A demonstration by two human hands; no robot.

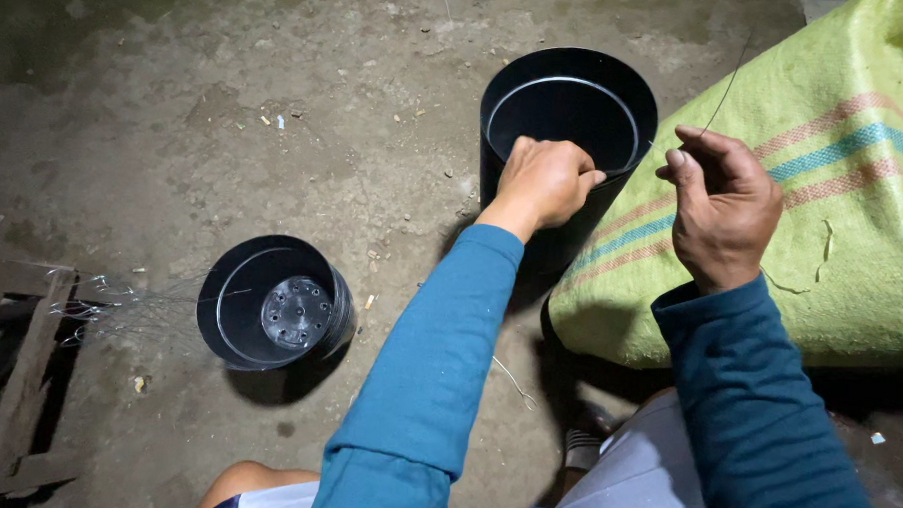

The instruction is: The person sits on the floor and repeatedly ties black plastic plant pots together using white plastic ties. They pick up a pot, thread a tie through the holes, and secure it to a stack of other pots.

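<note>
A tall black plastic pot (567,108) stands upright on the dirt floor ahead of me. My left hand (544,179) grips its near rim with closed fingers. My right hand (721,203) is raised just right of the pot, pinching a thin wire (725,88) that runs up and away from my fingertips. A second, shorter black pot (275,300) with drain holes in its bottom sits on the floor to the left, apart from both hands. Both my arms are in blue sleeves.
A large yellow-green woven sack (855,168) with red and blue stripes lies at the right, against the tall pot. A wooden pallet (17,369) and a tangle of thin wires (109,307) are at the left edge. My knees show at the bottom.
</note>
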